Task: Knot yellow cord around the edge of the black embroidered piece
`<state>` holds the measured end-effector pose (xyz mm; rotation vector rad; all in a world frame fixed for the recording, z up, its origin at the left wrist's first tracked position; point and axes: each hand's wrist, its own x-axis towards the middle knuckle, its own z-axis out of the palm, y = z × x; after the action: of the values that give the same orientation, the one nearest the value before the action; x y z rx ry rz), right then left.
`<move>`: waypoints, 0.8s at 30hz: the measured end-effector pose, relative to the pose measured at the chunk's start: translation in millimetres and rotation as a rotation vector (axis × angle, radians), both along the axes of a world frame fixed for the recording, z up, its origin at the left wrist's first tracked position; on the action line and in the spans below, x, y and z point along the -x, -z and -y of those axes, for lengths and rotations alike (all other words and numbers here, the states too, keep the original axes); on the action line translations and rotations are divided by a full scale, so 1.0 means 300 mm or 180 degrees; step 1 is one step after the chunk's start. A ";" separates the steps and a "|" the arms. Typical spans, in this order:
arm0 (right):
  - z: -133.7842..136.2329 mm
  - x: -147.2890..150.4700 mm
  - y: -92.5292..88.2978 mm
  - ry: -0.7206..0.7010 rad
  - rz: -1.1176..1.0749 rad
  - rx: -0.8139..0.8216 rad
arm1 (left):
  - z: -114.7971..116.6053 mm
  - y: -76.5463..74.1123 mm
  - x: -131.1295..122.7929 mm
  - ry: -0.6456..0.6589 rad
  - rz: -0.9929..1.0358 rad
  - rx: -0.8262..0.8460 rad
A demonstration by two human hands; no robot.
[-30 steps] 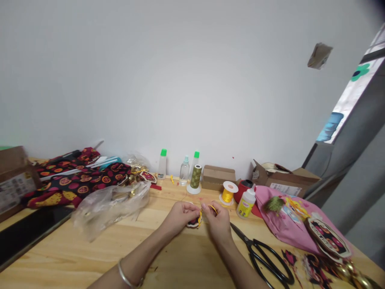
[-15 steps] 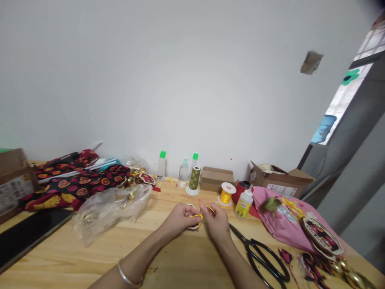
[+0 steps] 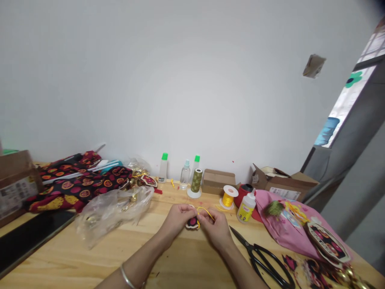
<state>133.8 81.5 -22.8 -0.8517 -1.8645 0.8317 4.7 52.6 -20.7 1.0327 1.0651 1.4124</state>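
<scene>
Between my hands, over the middle of the table, is a small dark fabric patch with a pale scalloped edge and a magenta spot (image 3: 192, 222). My left hand (image 3: 179, 216) pinches its upper left side. With fingertips closed, my right hand (image 3: 217, 226) grips a yellow cord (image 3: 206, 210), which arcs up over the fingers and hangs along the patch's right side. The exact knot or hole at the fingertips is too small to make out. Black scissors (image 3: 255, 253) lie to the right of my right forearm.
Behind my hands stand a yellow cord spool (image 3: 228, 198), an olive thread cone (image 3: 196, 181), a glue bottle (image 3: 246, 206) and a small cardboard box (image 3: 219, 181). Left are a plastic bag (image 3: 108, 212), patterned fabric (image 3: 81, 186) and a black phone-like slab (image 3: 33, 241). A pink bag (image 3: 279, 224) lies right.
My right fingers have shifted slightly and the yellow cord now makes a longer arc above them. More of the patch's dark face shows. The whole view has moved a little.
</scene>
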 end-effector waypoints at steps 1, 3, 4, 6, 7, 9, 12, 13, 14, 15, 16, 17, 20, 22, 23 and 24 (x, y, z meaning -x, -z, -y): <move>0.002 -0.002 -0.003 0.0011 0.0070 -0.0103 | 0.000 0.000 0.001 -0.0017 -0.0007 -0.0014; 0.007 -0.009 -0.012 0.0075 0.0201 -0.0409 | 0.000 -0.001 0.001 -0.0065 -0.0086 -0.0049; 0.009 -0.013 -0.017 0.0108 0.0258 -0.0572 | -0.001 -0.001 0.001 -0.0100 -0.0135 -0.0063; 0.013 -0.018 -0.025 0.0146 0.0354 -0.0810 | -0.001 -0.005 0.001 -0.0159 -0.0203 -0.0049; 0.014 -0.020 -0.027 0.0168 0.0383 -0.0868 | 0.001 -0.008 0.000 -0.0162 -0.0209 -0.0044; 0.012 -0.022 -0.028 0.0217 0.0388 -0.0882 | 0.007 -0.020 -0.003 -0.0094 -0.0149 -0.0075; 0.007 -0.021 -0.022 0.0212 0.0296 -0.0778 | 0.021 -0.044 -0.008 0.0084 -0.0040 -0.0082; 0.006 -0.020 -0.019 0.0185 0.0264 -0.0745 | 0.024 -0.050 -0.009 0.0121 -0.0024 -0.0039; 0.005 -0.019 -0.017 0.0158 0.0245 -0.0717 | 0.027 -0.054 -0.010 0.0148 -0.0009 0.0010; 0.004 -0.019 -0.015 0.0139 0.0239 -0.0690 | 0.027 -0.055 -0.010 0.0168 0.0012 0.0045; 0.003 -0.019 -0.014 0.0138 0.0240 -0.0664 | 0.026 -0.053 -0.009 0.0183 0.0040 0.0052; 0.003 -0.020 -0.013 0.0140 0.0251 -0.0637 | 0.023 -0.048 -0.008 0.0193 0.0074 0.0031; 0.002 -0.022 -0.011 0.0136 0.0267 -0.0544 | 0.011 -0.028 -0.004 0.0193 0.0108 -0.0032; 0.001 -0.023 -0.010 0.0113 0.0259 -0.0505 | 0.006 -0.017 -0.002 0.0178 0.0084 -0.0022; 0.001 -0.022 -0.010 0.0108 0.0254 -0.0490 | 0.005 -0.014 0.000 0.0171 0.0063 -0.0019; 0.001 -0.021 -0.010 0.0114 0.0239 -0.0463 | 0.004 -0.013 0.001 0.0166 0.0037 -0.0026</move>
<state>140.2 81.2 -19.7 -0.8322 -1.9438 0.6412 4.5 51.4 -17.0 1.0498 1.0176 1.3802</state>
